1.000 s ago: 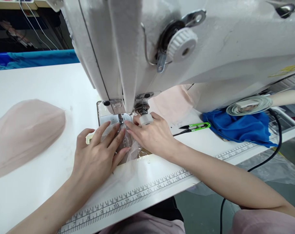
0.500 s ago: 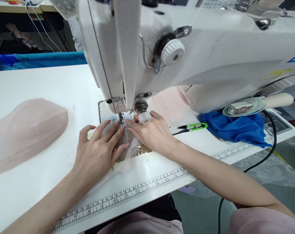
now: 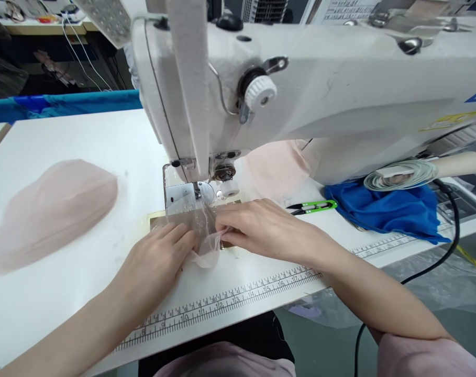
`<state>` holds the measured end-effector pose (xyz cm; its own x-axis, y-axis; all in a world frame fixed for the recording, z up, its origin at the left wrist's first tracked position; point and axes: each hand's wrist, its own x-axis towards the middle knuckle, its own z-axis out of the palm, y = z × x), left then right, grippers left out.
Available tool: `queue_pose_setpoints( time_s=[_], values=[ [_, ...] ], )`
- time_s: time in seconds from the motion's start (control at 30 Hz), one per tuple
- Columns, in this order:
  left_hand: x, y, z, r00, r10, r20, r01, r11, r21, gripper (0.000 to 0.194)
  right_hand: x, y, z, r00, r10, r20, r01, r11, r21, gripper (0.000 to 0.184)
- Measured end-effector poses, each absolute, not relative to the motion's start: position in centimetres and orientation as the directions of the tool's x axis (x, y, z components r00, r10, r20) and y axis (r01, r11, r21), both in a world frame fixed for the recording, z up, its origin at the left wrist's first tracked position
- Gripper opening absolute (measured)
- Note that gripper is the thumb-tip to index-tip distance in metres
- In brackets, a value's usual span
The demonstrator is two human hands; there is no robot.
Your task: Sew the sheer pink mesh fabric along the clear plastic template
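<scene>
A sheer pale pink fabric piece [image 3: 206,255] lies under the presser foot [image 3: 197,191] of a white sewing machine [image 3: 316,78] and reaches toward me. My right hand [image 3: 261,229] pinches its right side between thumb and fingers, just in front of the needle area. On the left, my left hand [image 3: 159,256] has its fingers curled together at the fabric's near edge; the thumb is mostly hidden. Metal of the needle plate [image 3: 178,195] shows left of the foot.
Another sheer pink piece [image 3: 61,209] lies on the white table at left. Pink fabric [image 3: 277,165] sits under the machine arm. Green-handled thread snips [image 3: 316,206], blue cloth [image 3: 390,212] and a coil of pale cord [image 3: 393,175] are at right. A printed ruler [image 3: 222,302] runs along the front edge.
Both hands have drawn back toward me from beside the presser foot. Their fingers, flatter before, are now curled on the fabric. The camera view has shifted slightly.
</scene>
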<state>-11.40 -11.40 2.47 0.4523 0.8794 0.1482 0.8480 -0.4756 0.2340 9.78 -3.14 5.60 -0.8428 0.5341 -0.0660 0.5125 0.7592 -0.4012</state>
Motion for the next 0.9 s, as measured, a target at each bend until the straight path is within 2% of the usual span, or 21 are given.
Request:
queue_pose_setpoints(
  time_s=[0.07, 0.2, 0.3, 0.4, 0.43, 0.53, 0.6, 0.7, 0.83, 0.9],
  values=[
    [-11.2, -10.6, 2.2, 0.404, 0.907, 0.122, 0.847, -0.421, 0.324, 0.030, 9.8, -3.1, 5.5, -0.850, 0.525, -0.053, 0.498, 0.764, -0.410, 0.015],
    [-11.2, -9.7, 3.3, 0.348, 0.937, 0.022, 0.819, -0.315, 0.479, 0.029, 9.8, -3.3, 5.4, -0.832, 0.555, -0.024, 0.534, 0.787, -0.311, 0.021],
    [-11.4, -9.3, 4.3, 0.369, 0.929, -0.033, 0.822, -0.310, 0.477, 0.030, 9.9, -3.4, 5.3, -0.804, 0.592, 0.050, 0.547, 0.771, -0.326, 0.022],
    [-12.0, -8.3, 4.3, 0.389, 0.918, -0.071, 0.857, -0.333, 0.394, 0.058, 10.0, -3.3, 5.0, -0.783, 0.594, 0.182, 0.499, 0.776, -0.386, 0.020],
    [-12.2, -7.9, 4.2, 0.386, 0.919, -0.077, 0.870, -0.335, 0.363, 0.061, 10.0, -3.3, 4.8, -0.774, 0.594, 0.220, 0.485, 0.779, -0.396, 0.020],
    [-12.7, -6.8, 4.1, 0.380, 0.919, -0.103, 0.890, -0.333, 0.312, 0.036, 9.7, -3.1, 4.3, -0.722, 0.616, 0.315, 0.480, 0.774, -0.413, 0.022],
    [-12.7, -6.5, 4.4, 0.366, 0.923, -0.116, 0.898, -0.318, 0.303, 0.032, 9.6, -3.0, 3.9, -0.682, 0.637, 0.358, 0.494, 0.763, -0.416, 0.025],
    [-12.4, -6.5, 5.4, 0.331, 0.934, -0.134, 0.888, -0.261, 0.377, 0.040, 9.4, -2.8, 3.5, -0.649, 0.656, 0.386, 0.514, 0.752, -0.413, 0.027],
    [-12.4, -6.7, 6.3, 0.273, 0.914, -0.301, 0.847, -0.080, 0.525, 0.045, 9.4, -2.8, 3.4, -0.636, 0.669, 0.384, 0.542, 0.742, -0.395, 0.029],
    [-12.6, -6.9, 5.9, 0.298, 0.901, -0.316, 0.824, -0.076, 0.561, 0.051, 9.5, -2.9, 3.8, -0.650, 0.673, 0.353, 0.564, 0.739, -0.368, 0.030]
  ],
)
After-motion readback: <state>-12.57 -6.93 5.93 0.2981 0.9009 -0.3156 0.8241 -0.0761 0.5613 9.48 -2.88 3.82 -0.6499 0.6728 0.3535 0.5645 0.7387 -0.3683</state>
